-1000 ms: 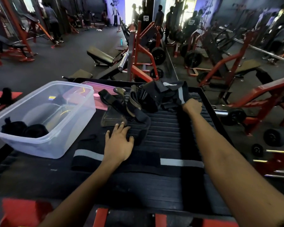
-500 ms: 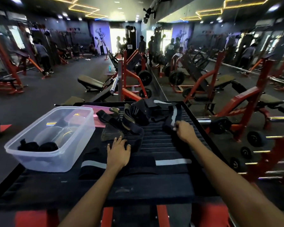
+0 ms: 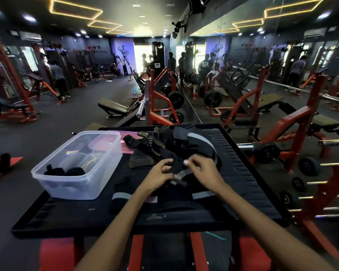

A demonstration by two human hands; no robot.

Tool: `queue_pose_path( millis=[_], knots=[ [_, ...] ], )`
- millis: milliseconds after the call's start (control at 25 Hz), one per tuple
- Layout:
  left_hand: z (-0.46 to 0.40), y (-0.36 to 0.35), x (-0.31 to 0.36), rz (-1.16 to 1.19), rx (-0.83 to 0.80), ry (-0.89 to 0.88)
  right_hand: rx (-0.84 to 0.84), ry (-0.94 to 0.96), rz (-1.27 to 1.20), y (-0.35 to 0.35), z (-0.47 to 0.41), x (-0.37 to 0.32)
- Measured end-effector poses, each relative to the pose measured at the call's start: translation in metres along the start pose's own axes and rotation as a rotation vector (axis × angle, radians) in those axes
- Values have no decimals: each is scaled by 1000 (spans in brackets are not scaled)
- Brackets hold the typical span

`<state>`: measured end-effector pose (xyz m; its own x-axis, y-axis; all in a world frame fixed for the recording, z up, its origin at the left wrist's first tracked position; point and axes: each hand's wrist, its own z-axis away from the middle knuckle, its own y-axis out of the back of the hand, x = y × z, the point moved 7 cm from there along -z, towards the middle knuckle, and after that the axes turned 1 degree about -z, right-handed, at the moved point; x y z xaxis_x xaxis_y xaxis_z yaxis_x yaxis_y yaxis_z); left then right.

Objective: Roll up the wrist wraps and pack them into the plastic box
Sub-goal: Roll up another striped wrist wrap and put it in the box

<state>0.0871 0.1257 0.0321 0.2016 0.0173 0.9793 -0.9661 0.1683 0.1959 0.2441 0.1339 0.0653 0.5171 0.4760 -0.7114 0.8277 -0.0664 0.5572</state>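
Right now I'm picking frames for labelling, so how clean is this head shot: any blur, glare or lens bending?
Head view: wide-angle bending curves the table edges and the gym's lines; the bright doorway is blown out; glints streak the plastic box; both hands, left hand and right hand, and the wrist wrap they pinch are slightly motion-blurred; black wraps merge with the dark table.

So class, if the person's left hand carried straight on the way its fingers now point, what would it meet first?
The left hand points up and right, so likely the right hand, which pinches the same black grey-striped wrist wrap; depth is uncertain.
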Motion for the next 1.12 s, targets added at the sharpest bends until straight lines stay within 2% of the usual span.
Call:
queue_pose_path(
  millis=[40,80,120,200,280,320,360,520,600,640,720,800,840,920,1000,1040,1120],
  knots=[
    [2,3,-1,-116,38,-30,219,47,177,14,-8,1],
    [4,5,-3,-170,87,-61,344,34,358,25,-17,3],
    [7,6,-4,-207,142,-98,317,-33,471,28,-31,12],
    [15,4,-7,-231,209,-153,70,-176,580,21,-61,33],
    [20,3,-17,-240,223,-162,-152,-181,659,11,-80,47],
    [23,4,-21,-247,240,-151,-194,-165,664,10,-85,49],
    [25,8,-26,-251,265,-126,-157,-169,614,14,-87,48],
    [24,20,-30,-298,376,-95,340,-388,-9,48,-71,48],
    [18,23,-17,-321,444,-118,487,-456,-163,60,-57,48],
    [13,22,-11,-318,443,-116,505,-471,-189,64,-51,47],
    [-1,8,-7,-363,303,-51,512,-479,-191,73,-39,46],
    [-5,-12,-16,-605,125,18,489,-391,-80,81,-28,46],
    [-5,-18,-22,-672,112,22,418,-319,32,80,-22,45],
    [-3,-15,-30,-588,232,-29,201,-167,268,64,-14,51],
    [-1,-3,-28,-375,349,-78,46,-117,468,49,-5,60],
    [-1,2,-24,-280,378,-99,45,-106,515,47,-3,61],
    [0,17,-8,-152,429,-152,195,-95,443,53,2,55]
  ],
)
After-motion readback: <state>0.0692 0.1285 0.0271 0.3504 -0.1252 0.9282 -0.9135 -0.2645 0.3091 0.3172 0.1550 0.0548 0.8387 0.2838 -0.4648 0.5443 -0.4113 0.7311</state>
